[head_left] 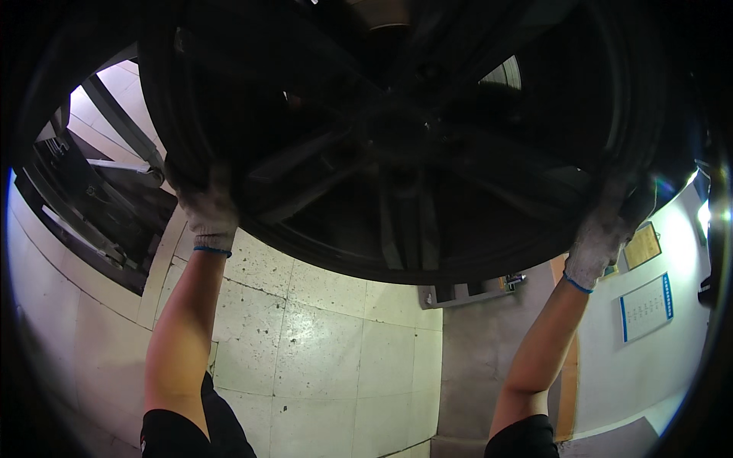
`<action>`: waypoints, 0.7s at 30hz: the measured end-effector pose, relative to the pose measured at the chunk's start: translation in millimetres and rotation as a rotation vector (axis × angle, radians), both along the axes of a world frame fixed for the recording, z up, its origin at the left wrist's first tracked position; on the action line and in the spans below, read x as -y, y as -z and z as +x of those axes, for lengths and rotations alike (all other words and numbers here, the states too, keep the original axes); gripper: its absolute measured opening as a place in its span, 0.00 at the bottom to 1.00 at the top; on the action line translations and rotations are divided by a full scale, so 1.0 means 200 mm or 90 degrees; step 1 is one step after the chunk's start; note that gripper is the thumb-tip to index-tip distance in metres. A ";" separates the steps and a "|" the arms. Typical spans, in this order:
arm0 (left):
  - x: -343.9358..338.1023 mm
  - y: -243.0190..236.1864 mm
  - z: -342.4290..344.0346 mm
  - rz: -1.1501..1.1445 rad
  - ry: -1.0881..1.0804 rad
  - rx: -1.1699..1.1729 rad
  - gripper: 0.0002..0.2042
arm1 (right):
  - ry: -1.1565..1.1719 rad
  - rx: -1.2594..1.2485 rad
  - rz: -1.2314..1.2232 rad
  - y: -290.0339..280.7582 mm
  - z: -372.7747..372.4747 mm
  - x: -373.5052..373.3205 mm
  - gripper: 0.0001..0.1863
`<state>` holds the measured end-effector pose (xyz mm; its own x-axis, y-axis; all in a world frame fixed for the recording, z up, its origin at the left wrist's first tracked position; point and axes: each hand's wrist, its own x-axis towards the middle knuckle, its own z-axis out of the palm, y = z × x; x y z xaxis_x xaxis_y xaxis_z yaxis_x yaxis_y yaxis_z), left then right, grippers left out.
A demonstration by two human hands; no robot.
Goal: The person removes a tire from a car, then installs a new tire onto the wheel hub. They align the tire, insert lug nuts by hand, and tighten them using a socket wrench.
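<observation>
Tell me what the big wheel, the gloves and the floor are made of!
Wheel: probably metal, dark and mostly dull; its stiff spokes gleam faintly, but it's too dim to be sure.
Gloves: likely knitted cloth, pale and matte, with soft-looking blue-edged cuffs.
Floor: looks like hard tile, pale and slightly shiny, with straight joints and glare; ceramic or stone, I can't tell.

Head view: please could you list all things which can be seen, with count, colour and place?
Spoked wheel: one, dark, top middle
Metal machinery: count unclear, dark grey, left
Metal piece: one, grey, beyond wheel's lower edge
Floor tiles: many, pale, below wheel
Wall notice: one, white and blue, right
Wall plaque: one, yellow-brown, above notice
Left hand: one, whitish glove, wheel's lower left
Right hand: one, whitish glove, wheel's lower right
</observation>
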<state>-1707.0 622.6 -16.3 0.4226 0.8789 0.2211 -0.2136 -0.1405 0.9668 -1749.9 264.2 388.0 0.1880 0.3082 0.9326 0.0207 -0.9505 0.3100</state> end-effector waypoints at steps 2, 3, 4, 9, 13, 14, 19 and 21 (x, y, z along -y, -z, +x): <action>0.00 -0.02 0.00 -0.013 0.010 0.020 0.54 | 0.161 0.064 -0.218 -0.02 0.00 0.04 0.31; 0.00 -0.03 0.00 -0.004 0.004 0.029 0.54 | 0.208 0.091 -0.290 -0.03 0.00 0.06 0.32; 0.00 -0.03 -0.01 -0.013 0.012 0.024 0.54 | 0.199 0.095 -0.288 -0.03 0.00 0.08 0.34; 0.00 -0.03 -0.01 -0.026 0.013 0.019 0.54 | 0.045 0.072 -0.203 -0.01 0.03 0.10 0.32; 0.01 0.02 0.01 -0.011 0.001 0.010 0.52 | 0.076 0.176 -0.257 0.04 0.01 0.01 0.26; 0.01 0.02 0.01 -0.007 -0.003 0.013 0.51 | 0.103 0.239 -0.292 0.06 -0.01 -0.03 0.25; 0.00 0.03 0.02 0.122 -0.043 0.013 0.48 | 0.108 0.267 -0.370 0.30 -0.26 -0.37 0.21; 0.02 0.03 0.01 0.052 -0.034 0.073 0.49 | -0.257 -0.222 -0.253 0.48 -0.27 -0.57 0.13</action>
<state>-1704.8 619.0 -22.5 0.3437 0.8765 0.3370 -0.3127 -0.2315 0.9212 -1803.3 379.2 291.9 0.2557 0.7250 0.6395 0.5135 -0.6623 0.5456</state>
